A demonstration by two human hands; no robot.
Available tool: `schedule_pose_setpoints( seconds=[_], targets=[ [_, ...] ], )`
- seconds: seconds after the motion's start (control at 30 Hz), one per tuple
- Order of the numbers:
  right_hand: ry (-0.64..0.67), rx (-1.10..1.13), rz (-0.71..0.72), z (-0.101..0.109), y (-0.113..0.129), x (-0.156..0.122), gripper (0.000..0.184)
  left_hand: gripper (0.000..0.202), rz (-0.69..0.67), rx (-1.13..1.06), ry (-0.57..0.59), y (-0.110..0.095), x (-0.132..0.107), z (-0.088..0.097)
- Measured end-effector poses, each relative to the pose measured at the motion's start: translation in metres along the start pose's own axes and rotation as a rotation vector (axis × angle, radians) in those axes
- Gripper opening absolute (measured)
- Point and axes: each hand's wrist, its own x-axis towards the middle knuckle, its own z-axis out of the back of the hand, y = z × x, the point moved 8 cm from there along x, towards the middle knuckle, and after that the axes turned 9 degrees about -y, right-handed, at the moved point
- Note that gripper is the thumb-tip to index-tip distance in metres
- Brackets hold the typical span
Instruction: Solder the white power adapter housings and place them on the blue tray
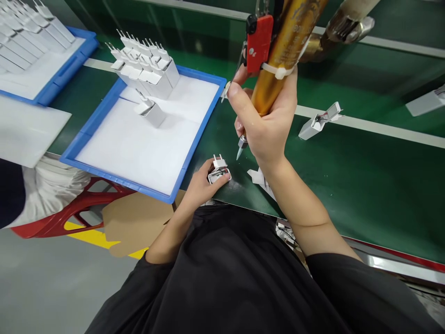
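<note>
Holds a white plug unit point(219, 164) in the left hand point(200, 186), with thumb and fingers clamped around the casing. Holds it low at the near edge of the green tabletop point(365, 185), with two pins upward and wires visible at the mouth of the casing. Impossible to tell whether in contact with the surface below.

Grasps a gold-coloured tool point(274, 88) in the right hand point(267, 124), with fingers wrapped firmly about the barrel. Slants it downward, with the pale tip point(239, 152) in the air just beyond the plug unit and to its right, apart from it. Carries on the barrel a red box point(260, 44), bound there by a white tie point(279, 72).

To the left, on the tabletop, a blue tray point(198, 138) with a white liner point(139, 155). On that liner, a tight cluster of white units point(149, 74) with pins upward, and nearer, a lone unit point(153, 114) just apart from them. Farther left, a second tray point(62, 81) with more units point(21, 39), and near it a white board point(28, 125).

To the right of the tool, an opened unit point(316, 125) on its side, with wires showing. Behind the right forearm, a partly hidden white piece point(257, 177).
</note>
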Motion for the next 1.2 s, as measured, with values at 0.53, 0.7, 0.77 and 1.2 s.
schedule_pose_setpoints(
  seconds=[0.53,0.7,0.77,1.2],
  targets=[
    [0.033,-0.105,-0.108,0.0,-0.004,-0.001,0.043,0.043,-0.505,0.357,-0.208,-0.037,-0.02,0.012],
    [0.041,-0.119,-0.108,-0.001,-0.005,-0.001,0.04,0.032,-0.443,0.395,-0.26,-0.027,-0.016,0.007],
    [0.044,-0.118,-0.097,-0.001,-0.005,-0.001,0.039,0.037,-0.426,0.49,-0.236,-0.024,-0.014,0.004],
    [0.031,-0.064,-0.092,0.005,-0.009,-0.001,0.036,0.056,-0.442,0.676,-0.308,-0.031,0.016,0.067]
  ],
)
